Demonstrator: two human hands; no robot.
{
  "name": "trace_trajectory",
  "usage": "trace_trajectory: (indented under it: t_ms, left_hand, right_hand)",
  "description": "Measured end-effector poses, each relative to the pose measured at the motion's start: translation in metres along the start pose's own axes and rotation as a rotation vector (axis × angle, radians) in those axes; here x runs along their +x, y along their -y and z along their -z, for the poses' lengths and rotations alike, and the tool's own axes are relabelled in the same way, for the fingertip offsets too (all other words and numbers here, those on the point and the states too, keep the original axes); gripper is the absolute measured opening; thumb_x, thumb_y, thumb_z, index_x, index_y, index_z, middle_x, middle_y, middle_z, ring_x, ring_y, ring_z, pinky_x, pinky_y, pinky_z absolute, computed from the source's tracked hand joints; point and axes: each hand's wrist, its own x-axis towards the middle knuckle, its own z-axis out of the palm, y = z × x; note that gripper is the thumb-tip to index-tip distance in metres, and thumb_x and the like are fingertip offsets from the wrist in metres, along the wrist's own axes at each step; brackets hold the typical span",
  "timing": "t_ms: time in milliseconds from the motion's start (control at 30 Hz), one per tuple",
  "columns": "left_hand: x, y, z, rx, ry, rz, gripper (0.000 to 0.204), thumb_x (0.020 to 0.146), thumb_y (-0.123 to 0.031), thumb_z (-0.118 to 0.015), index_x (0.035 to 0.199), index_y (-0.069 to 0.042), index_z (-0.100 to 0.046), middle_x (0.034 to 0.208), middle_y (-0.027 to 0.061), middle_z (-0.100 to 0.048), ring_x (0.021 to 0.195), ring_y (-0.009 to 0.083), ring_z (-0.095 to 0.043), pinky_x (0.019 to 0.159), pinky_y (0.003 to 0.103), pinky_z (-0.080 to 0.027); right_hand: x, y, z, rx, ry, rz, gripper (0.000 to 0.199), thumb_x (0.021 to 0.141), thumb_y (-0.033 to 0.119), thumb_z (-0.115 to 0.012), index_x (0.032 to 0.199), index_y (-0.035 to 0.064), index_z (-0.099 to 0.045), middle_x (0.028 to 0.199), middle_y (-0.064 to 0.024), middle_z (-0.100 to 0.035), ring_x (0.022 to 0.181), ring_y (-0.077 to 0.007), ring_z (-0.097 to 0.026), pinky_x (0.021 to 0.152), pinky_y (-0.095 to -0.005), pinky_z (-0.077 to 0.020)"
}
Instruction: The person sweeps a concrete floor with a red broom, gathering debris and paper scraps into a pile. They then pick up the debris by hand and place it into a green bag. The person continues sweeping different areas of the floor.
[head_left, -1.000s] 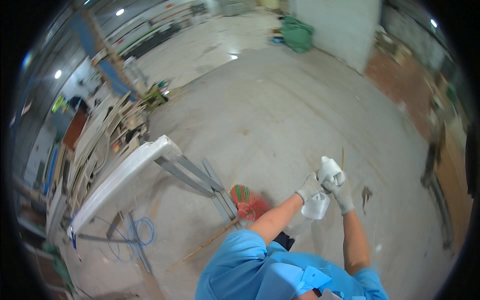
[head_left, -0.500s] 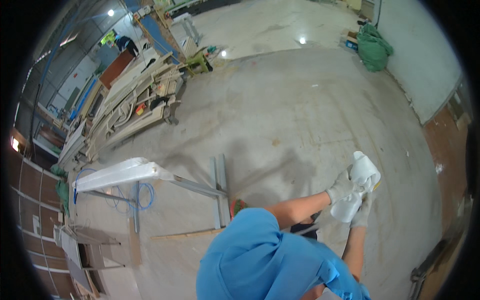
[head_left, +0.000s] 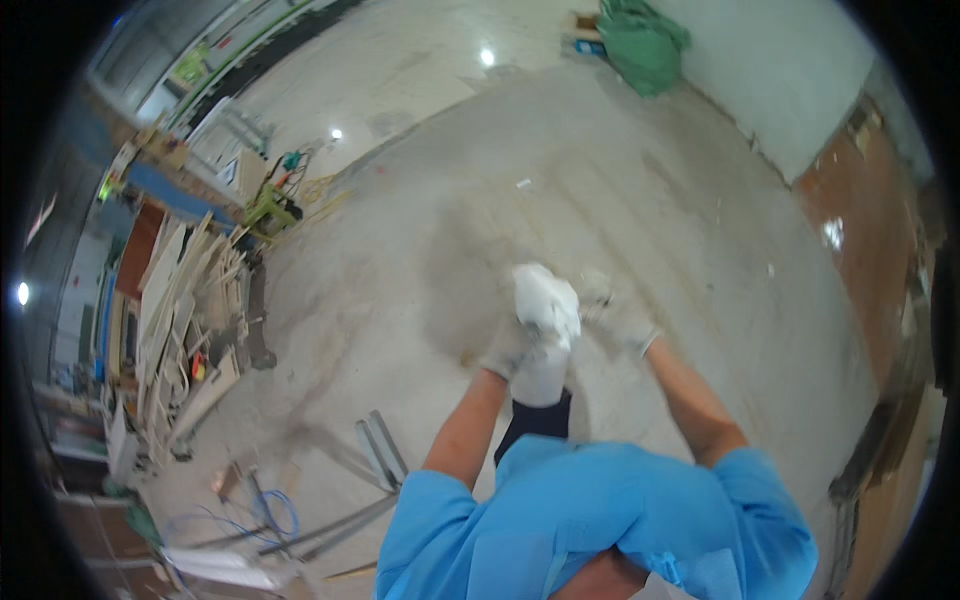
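While left hand [head_left: 506, 350] holds wrap [head_left: 545, 298], boards [head_left: 172, 325] lie piled

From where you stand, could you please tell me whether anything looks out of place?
The blue cord lies loosely looped on the floor by the grey metal bars, and the boards at left are heaped at uneven angles; both look untidy.

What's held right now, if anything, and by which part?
The left hand holds the white bundle at its left side, near the narrowed middle. Right hand is beside it; blur hides any contact.
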Motion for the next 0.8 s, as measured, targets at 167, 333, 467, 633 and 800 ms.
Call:
trace_trajectory:
  t_ms: [167, 333, 467, 633, 800]
  left_hand:
    - [0.168, -0.05, 0.068, -0.041, 0.131, 0.166, 0.05, 0.073, -0.003, -0.077, 0.119, -0.004, -0.058, 0.11, 0.0045, -0.063, 0.098, 0.017, -0.061, 0.084, 0.032, -0.052]
    - [0.359, -0.119, 0.07, -0.047, 0.228, 0.201, 0.047, 0.074, 0.001, -0.075, 0.117, -0.003, -0.059, 0.109, 0.0058, -0.063, 0.096, 0.018, -0.063, 0.082, 0.033, -0.053]
    - [0.522, -0.146, 0.072, -0.234, 0.223, 0.205, 0.042, 0.074, 0.006, -0.071, 0.114, 0.001, -0.059, 0.108, 0.0092, -0.064, 0.092, 0.0213, -0.065, 0.078, 0.034, -0.055]
    - [0.704, -0.158, 0.053, -0.114, 0.256, 0.2, 0.041, 0.073, 0.006, -0.071, 0.112, -0.002, -0.061, 0.105, 0.0065, -0.064, 0.095, 0.0203, -0.064, 0.08, 0.034, -0.054]
    - [0.838, -0.169, 0.051, -0.121, 0.1, 0.172, 0.037, 0.069, 0.01, -0.071, 0.105, 0.001, -0.064, 0.094, 0.0052, -0.066, 0.087, 0.0182, -0.064, 0.077, 0.033, -0.054]
  right_hand:
    - [0.122, 0.01, 0.105, -0.359, -0.274, -0.207, 0.038, 0.077, 0.027, -0.078, 0.105, 0.0037, -0.068, 0.094, -0.0043, -0.067, 0.084, -0.0171, -0.059, 0.078, -0.0319, -0.0483]
    - [0.218, -0.02, 0.188, -0.691, -0.093, -0.341, 0.04, 0.07, 0.032, -0.081, 0.101, 0.0098, -0.068, 0.08, -0.0055, -0.062, 0.076, -0.0173, -0.058, 0.072, -0.0322, -0.0476]
    - [0.29, -0.05, 0.277, -0.546, -0.022, -0.362, 0.045, 0.068, 0.037, -0.081, 0.1, 0.0073, -0.069, 0.086, -0.007, -0.065, 0.078, -0.0214, -0.06, 0.072, -0.034, -0.047]
    - [0.48, -0.064, 0.374, -0.001, -0.528, -0.152, 0.049, 0.07, 0.03, -0.082, 0.11, 0.006, -0.065, 0.086, -0.0002, -0.06, 0.076, -0.0115, -0.054, 0.068, -0.0268, -0.0448]
    - [0.655, -0.069, 0.353, -0.103, 0.037, -0.288, 0.036, 0.078, 0.025, -0.077, 0.106, 0.0062, -0.065, 0.078, 0.0049, -0.056, 0.067, -0.0054, -0.049, 0.058, -0.0231, -0.041]
